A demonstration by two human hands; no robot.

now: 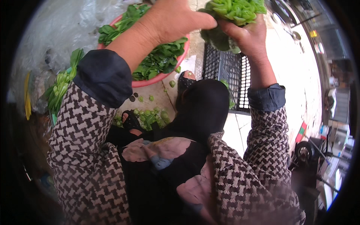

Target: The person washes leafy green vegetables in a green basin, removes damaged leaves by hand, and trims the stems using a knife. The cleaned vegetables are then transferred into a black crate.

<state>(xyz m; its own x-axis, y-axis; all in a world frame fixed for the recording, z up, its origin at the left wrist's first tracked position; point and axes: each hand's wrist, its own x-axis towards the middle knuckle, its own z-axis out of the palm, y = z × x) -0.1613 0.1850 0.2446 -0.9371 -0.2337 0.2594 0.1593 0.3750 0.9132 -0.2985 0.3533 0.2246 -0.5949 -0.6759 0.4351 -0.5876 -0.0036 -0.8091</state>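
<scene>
At the top of the view my right hand (250, 36) grips a bunch of leafy greens (236, 11), its pale green stem ends facing up and dark leaves hanging below. My left hand (174, 21) is beside the bunch, thumb stretched out to its dark leaves. The left fingers are hidden by the hand and the frame's top edge, so whether they hold anything is unclear. Below my left forearm stands a pink plastic basin (153, 83) heaped with dark green leaves (157, 59). A black plastic crate (225, 67) lies under my right hand.
Cut green stem ends (149, 116) are scattered on the tiled floor (161, 92) around my sandals (185, 80). More greens with pale stems (60, 87) lie at left, near clear plastic sheeting (70, 25). A wheeled item (303, 152) stands at far right.
</scene>
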